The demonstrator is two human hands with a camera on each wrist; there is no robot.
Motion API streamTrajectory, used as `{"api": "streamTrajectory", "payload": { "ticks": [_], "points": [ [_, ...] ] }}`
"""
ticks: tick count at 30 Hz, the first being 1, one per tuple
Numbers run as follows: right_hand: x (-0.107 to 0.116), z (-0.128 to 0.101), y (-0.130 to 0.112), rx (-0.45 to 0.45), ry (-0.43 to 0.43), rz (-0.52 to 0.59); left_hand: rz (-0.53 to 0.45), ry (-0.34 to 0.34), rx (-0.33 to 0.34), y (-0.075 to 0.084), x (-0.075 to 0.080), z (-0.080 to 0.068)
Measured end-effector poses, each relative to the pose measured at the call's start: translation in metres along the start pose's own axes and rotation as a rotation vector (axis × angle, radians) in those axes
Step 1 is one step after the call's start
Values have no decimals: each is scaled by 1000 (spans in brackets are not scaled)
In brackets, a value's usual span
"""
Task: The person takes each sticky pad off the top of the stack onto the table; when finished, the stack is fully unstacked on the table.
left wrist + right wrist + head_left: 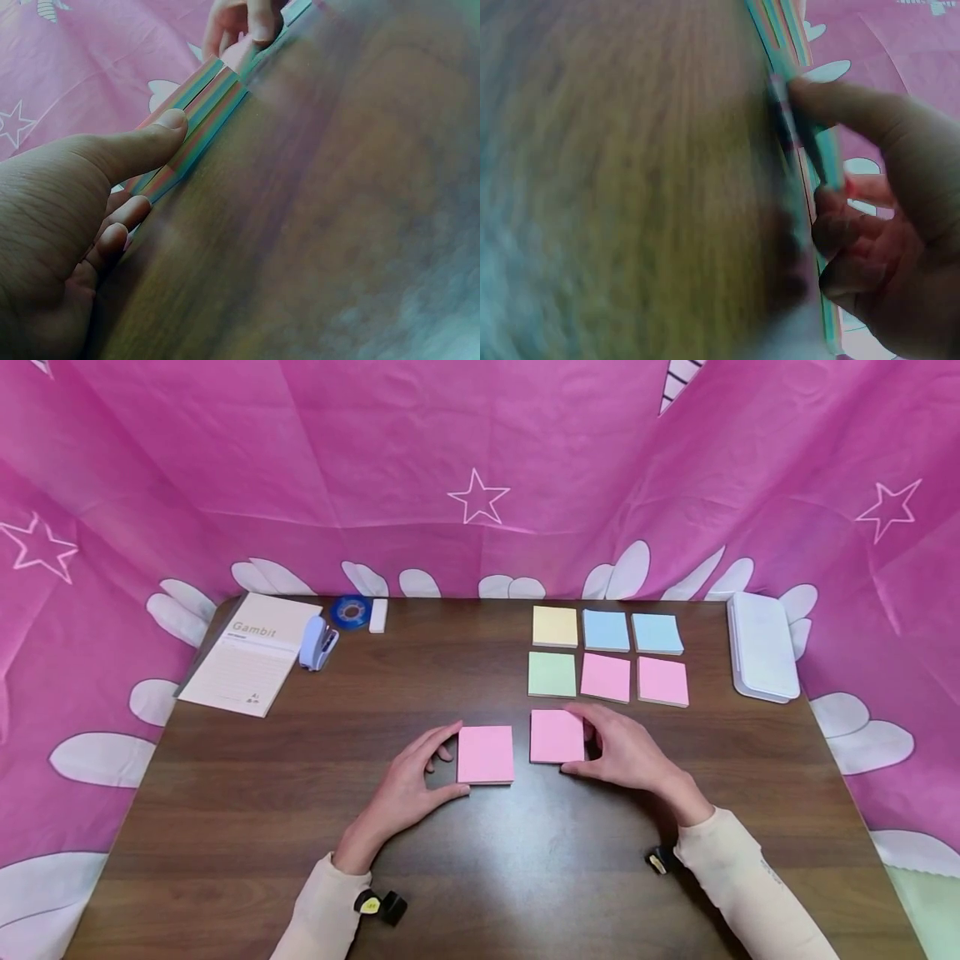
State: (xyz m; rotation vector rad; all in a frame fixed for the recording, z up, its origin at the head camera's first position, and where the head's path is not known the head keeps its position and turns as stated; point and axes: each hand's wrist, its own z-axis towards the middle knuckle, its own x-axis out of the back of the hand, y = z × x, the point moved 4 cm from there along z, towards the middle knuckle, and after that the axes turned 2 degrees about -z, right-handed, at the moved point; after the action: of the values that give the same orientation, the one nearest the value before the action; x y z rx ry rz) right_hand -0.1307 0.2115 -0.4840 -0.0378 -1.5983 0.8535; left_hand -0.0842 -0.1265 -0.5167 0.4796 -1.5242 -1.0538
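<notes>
My left hand grips a pink-topped stack of sticky notes by its left side, thumb at the near corner and index finger at the far one. Coloured bands run along the edges of these layered sticky notes in the left wrist view. To the right, a second pink sticky note pad is pinched between the thumb and fingers of my right hand, close over the table. A narrow gap separates the two pink squares. Blur softens the held pad in the right wrist view.
Behind my right hand lie yellow, green, blue and pink pads in two rows. A white case stands far right. At the left are a notebook, stapler, blue tape roll and white eraser.
</notes>
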Motion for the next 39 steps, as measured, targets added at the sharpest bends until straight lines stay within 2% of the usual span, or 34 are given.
{"api": "streamTrajectory", "payload": {
  "ticks": [4,11,22,29,39],
  "points": [
    [-3,1,4,-15,-23,-25,-3,-8,4,-1,0,0],
    [-5,4,6,-47,-4,-7,6,4,-11,1,-1,1],
    [0,-1,0,-25,37,-24,-13,-7,3,-1,-2,1],
    [1,3,-21,42,78,19,-13,1,-7,0,0,0],
    [-19,17,-60,125,18,14,-3,1,-3,0,-1,1]
  ]
}}
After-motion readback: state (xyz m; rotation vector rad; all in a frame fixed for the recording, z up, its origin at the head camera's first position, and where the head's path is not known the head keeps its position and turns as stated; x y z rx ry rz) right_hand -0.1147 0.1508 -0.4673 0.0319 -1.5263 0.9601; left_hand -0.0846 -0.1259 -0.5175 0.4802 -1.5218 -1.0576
